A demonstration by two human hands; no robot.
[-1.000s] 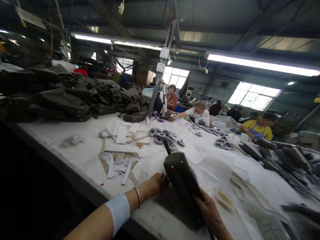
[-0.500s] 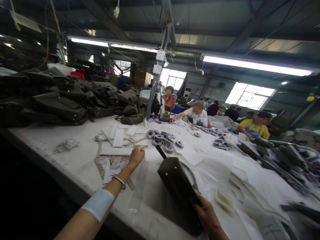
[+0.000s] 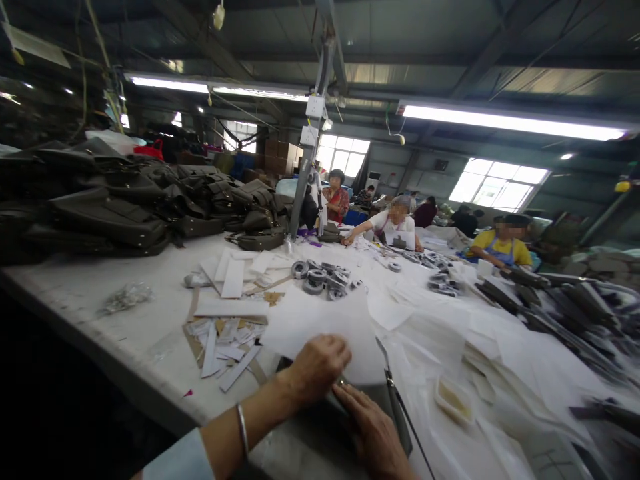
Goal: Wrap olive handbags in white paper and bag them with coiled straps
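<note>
A dark grey-green bag [image 3: 325, 427] lies on the table in front of me, partly under my hands. A white paper sheet [image 3: 320, 313] rests at the bag's far side and runs under my left hand. My left hand [image 3: 320, 367] is closed above the bag's edge with its fingers bent together; whatever it pinches is hidden. My right hand [image 3: 373, 423] lies on the bag, fingers stretched out toward a small shiny metal part [image 3: 342, 383]. Along the bag's right side runs a dark strap [image 3: 397, 393].
Rolled grey straps [image 3: 320, 275] lie beyond the sheet. White strips and scraps [image 3: 233, 347] are at left, near a pile of dark bags [image 3: 115, 213]. A shallow tray [image 3: 453, 399] stands at right among paper sheets. Co-workers [image 3: 397, 223] sit across the table.
The bag has been lowered from a tilted hold to lying down. My left hand has come back from the scraps to the bag. A white sheet now lies there.
</note>
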